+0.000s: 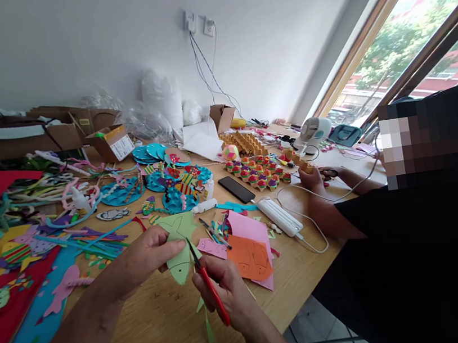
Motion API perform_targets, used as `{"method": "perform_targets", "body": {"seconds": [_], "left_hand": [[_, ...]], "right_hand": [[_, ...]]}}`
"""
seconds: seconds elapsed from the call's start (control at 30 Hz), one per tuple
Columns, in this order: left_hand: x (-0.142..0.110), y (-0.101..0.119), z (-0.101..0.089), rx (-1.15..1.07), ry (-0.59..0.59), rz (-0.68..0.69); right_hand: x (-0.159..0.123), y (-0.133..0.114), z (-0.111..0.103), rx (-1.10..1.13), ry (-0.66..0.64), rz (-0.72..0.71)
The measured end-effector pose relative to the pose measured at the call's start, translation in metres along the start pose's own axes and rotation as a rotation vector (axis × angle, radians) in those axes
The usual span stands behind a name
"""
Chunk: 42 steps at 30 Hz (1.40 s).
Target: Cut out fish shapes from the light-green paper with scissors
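Observation:
My left hand (pixel 155 251) pinches a sheet of light green paper (pixel 179 269) with a fish outline drawn on it, thumb on top. Part of the fish's head end is cut along its edge. My right hand (pixel 226 285) is closed around red-handled scissors (pixel 212 292), whose dark blades point up and meet the paper's right side. A thin green offcut (pixel 209 328) hangs below the scissors. Just right of the scissors lie an orange sheet (pixel 250 259) with drawn outlines and a pink sheet (pixel 242 223) beneath it.
A phone (pixel 236 189), a white power strip (pixel 280 216) with a cable, and painted egg cartons (pixel 259 173) lie ahead. Coloured felt and pipe cleaners (pixel 90 245) cover the left side. At right, a person in black (pixel 427 246) handles scissors and a carton piece.

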<state>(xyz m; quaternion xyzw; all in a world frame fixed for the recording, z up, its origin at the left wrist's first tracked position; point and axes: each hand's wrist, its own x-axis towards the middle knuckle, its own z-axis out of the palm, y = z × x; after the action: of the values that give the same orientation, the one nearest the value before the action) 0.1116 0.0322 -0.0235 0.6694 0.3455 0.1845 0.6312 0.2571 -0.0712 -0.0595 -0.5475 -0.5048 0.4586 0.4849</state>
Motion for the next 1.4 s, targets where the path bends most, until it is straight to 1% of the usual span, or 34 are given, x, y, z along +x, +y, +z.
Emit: {"method": "perform_targets", "body": {"seconds": [0.07,0.2,0.43,0.6,0.8,1.0,1.13,1.23,1.4], "left_hand": [[-0.0004,-0.0001,-0.0001,0.014,0.018,-0.002],[0.0,-0.002,-0.0002,-0.015,0.058,0.043],[0.0004,-0.0018,0.0019,-0.053,0.07,0.049],[0.0012,0.0002,0.0034,-0.018,0.075,0.045],[0.0003,-0.0014,0.0026,-0.006,0.09,0.024],[-0.0013,0.0019,0.0022,-0.001,0.079,0.048],[-0.0013,0.002,0.0011,0.013,0.082,0.034],[-0.0011,0.0003,-0.0001,0.002,0.054,0.029],[0.0006,-0.0019,-0.0015,-0.029,0.039,0.075]], "right_hand": [[0.0004,-0.001,-0.0001,0.003,0.004,0.007],[0.0009,-0.0031,0.0009,0.068,0.002,0.046],[0.0,0.0008,0.0018,0.092,0.001,0.065],[0.0007,0.0058,0.0016,0.083,-0.011,0.052],[0.0002,0.0043,0.0009,0.086,-0.026,0.024],[-0.0007,0.003,-0.0009,0.07,-0.044,0.021],[-0.0008,0.0034,-0.0022,0.055,-0.053,0.006],[-0.001,0.0028,-0.0025,0.022,-0.041,0.004],[-0.001,0.0032,-0.0013,0.005,-0.016,0.011]]}}
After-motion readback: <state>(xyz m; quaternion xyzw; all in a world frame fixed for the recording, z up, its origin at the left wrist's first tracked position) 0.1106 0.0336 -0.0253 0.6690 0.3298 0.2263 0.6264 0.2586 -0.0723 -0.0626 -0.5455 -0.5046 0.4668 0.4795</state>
